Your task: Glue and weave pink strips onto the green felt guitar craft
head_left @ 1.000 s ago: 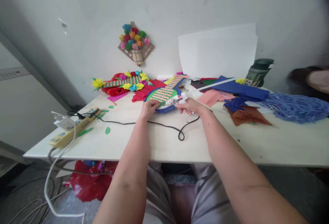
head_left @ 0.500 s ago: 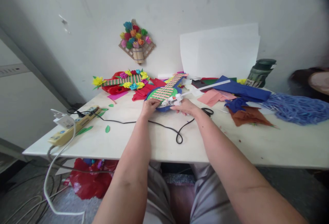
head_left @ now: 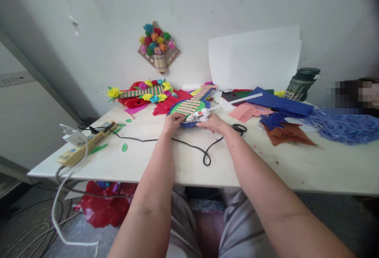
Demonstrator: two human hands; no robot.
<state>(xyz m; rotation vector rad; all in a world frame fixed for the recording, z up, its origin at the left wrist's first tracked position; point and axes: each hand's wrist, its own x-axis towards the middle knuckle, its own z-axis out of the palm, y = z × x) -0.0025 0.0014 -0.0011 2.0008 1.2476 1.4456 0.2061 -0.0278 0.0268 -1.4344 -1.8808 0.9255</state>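
My right hand (head_left: 215,123) is wrapped around a white hot glue gun (head_left: 205,112), its nozzle pointing left, with a long white glue stick (head_left: 245,98) sticking out of its back. Under the nozzle lies a craft guitar (head_left: 189,105) with a blue rim, a green face and pale pink sticks laid in a lattice. At the guitar's lower left edge my left hand (head_left: 174,123) has its fingers pinched together close to the nozzle. Whatever is between those fingertips is too small to make out. The black cord (head_left: 192,146) loops across the table toward my right hand.
A yellow power strip (head_left: 89,145) with a white charger (head_left: 74,136) lies left, near green paper leaves (head_left: 124,147). Behind are a flowered craft guitar (head_left: 142,92) and red paper. Right are scissors (head_left: 239,129), blue paper (head_left: 278,103), a bottle (head_left: 302,84) and blue strands (head_left: 346,125); a person is partly visible.
The view has shifted very slightly. The glue gun has barely moved, its glue stick swinging a little left and down; both hands keep their grip and place.
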